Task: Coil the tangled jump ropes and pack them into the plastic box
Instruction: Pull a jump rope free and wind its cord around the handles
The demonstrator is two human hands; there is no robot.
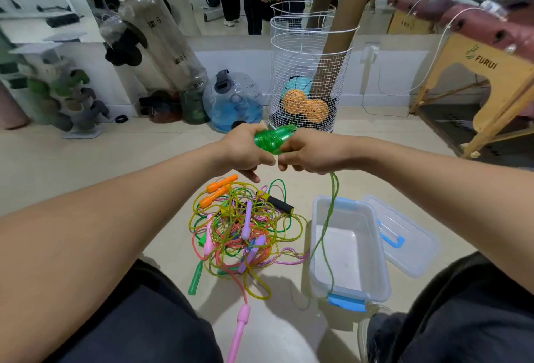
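Both my hands hold a green jump rope's handles up in front of me, cord wound round them. My left hand grips the left end and my right hand grips the right end. A loose green cord hangs from my right hand down across the clear plastic box, which stands open on the floor to the right. A tangled pile of coloured jump ropes lies on the floor to the left of the box, with orange, purple, pink, black and green handles.
The box lid with blue clips lies right of the box. A white wire basket with cardboard tubes stands ahead, beside a blue water jug. A wooden bench is at the right. A mirror behind shows a person.
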